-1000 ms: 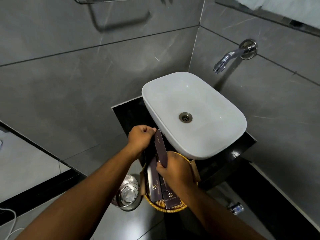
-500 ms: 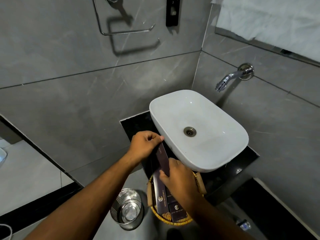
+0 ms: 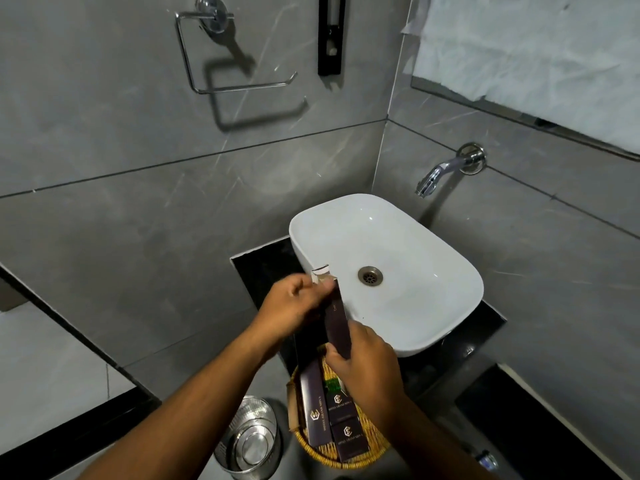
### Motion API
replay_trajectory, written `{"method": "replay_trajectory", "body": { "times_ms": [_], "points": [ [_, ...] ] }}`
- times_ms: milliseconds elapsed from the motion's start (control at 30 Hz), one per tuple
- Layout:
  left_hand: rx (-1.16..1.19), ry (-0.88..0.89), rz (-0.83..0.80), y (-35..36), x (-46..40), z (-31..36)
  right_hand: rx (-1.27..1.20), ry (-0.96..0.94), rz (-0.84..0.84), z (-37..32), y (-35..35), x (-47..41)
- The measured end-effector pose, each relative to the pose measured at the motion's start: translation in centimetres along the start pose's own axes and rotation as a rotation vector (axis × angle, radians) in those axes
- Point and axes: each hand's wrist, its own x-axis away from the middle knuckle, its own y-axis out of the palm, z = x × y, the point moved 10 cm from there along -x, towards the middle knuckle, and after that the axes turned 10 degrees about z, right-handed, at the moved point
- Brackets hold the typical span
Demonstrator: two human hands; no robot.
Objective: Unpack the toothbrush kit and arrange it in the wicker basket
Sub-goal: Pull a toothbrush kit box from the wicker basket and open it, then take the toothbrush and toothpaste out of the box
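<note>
Lower left: a perforated steel bin (image 3: 250,439) stands on the floor, just beside the wicker basket (image 3: 349,460). Above it, a chrome towel ring (image 3: 239,76) hangs on the grey tiled wall. Centre: my left hand (image 3: 294,304) has its fingers (image 3: 306,289) pinched at the top end of a slim dark purple toothbrush kit box (image 3: 337,320), whose pale end flap (image 3: 320,271) stands open. The box is held nearly upright, in the air, over the near rim of the white basin (image 3: 415,271) and above the basket. My right hand (image 3: 365,362) has its fingers closed around the lower end of the same box. Below the hands, the basket sits on the black bench (image 3: 263,268) and holds a long purple box (image 3: 313,407) along its left side and two shorter purple boxes (image 3: 343,424) beside it, all with printed logos. Right: a chrome tap (image 3: 446,169) projects from the wall over the basin.
</note>
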Motion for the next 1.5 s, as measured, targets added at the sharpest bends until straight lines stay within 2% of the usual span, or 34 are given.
{"method": "replay_trajectory", "body": {
  "times_ms": [67, 133, 200, 300, 367, 500, 600, 667, 800, 900, 1000, 1133, 1333, 1500],
  "points": [
    [-0.029, 0.04, -0.06, 1.0, 0.5, -0.6, -0.009, -0.005, 0.021, 0.0, -0.4, -0.5],
    [-0.003, 0.05, -0.032, 0.8, 0.4, -0.9, -0.036, -0.021, -0.044, -0.2, -0.1, -1.0],
    [0.001, 0.058, 0.007, 0.1, 0.2, -0.6, -0.17, 0.01, -0.114, -0.6, -0.3, -1.7],
    [-0.044, 0.072, 0.007, -0.3, 0.2, -0.2, -0.487, 0.199, 0.026, -0.3, -3.8, -4.9],
    [-0.086, 0.079, -0.007, -0.1, 0.4, -0.1, -0.501, 0.196, 0.067, -1.4, -5.8, -7.6],
    [-0.129, 0.095, -0.059, 1.2, 1.3, 0.4, -0.34, 0.113, -0.18, -4.6, -5.3, -10.2],
    [-0.109, 0.072, -0.07, 1.6, 1.7, 0.5, -0.375, 0.165, -0.247, -4.5, -4.5, -10.4],
    [-0.062, 0.021, -0.065, 1.4, 2.1, 0.1, -0.47, 0.229, -0.224, -3.8, -4.2, -10.5],
    [0.054, -0.12, -0.133, 1.3, 3.0, -1.6, -0.815, 0.502, -0.163, -0.7, -3.2, -9.3],
    [-0.085, -0.117, -0.219, 0.6, 2.8, -1.5, -0.938, 0.605, -0.217, 1.1, -2.1, -7.5],
    [-0.268, -0.098, -0.36, 0.2, 2.0, -0.5, -1.0, 0.599, -0.284, 1.3, -1.4, -6.6],
    [-0.418, -0.076, -0.508, 0.2, 1.0, 1.8, -1.177, 0.661, -0.272, 0.9, -1.0, -6.2],
    [-0.77, 0.008, -0.547, 1.1, -0.2, 4.5, -1.169, 0.855, -0.158, 2.2, 0.6, -5.0],
    [-1.193, 0.043, -0.638, 2.8, -0.5, 6.2, -1.192, 1.001, -0.253, 1.9, 3.2, -2.7]
  ]
}}
